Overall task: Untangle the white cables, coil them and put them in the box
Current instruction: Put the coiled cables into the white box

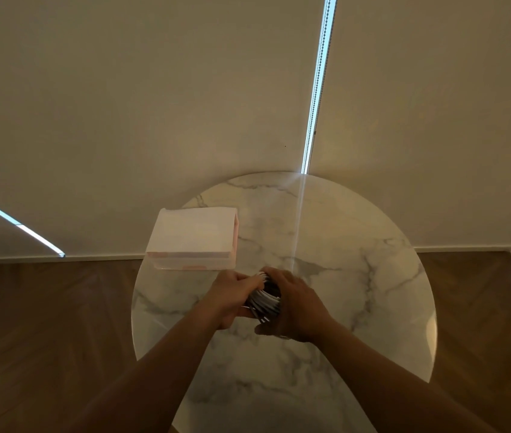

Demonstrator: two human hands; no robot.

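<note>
Both bare arms come in from the bottom edge. The left forearm (160, 364) rises from about 7 o'clock and the right forearm (382, 370) from about 5 o'clock, and they converge just below the middle. The left hand (232, 293) grips the coiled white cables (265, 303) from their 9 o'clock side, fingers curled round them. The right hand (295, 307) clasps them from 3 o'clock, its back to the camera and fingers bent over the top. Its thumb seems to point toward 9 o'clock beneath the bundle, though shadow blurs it.
</note>
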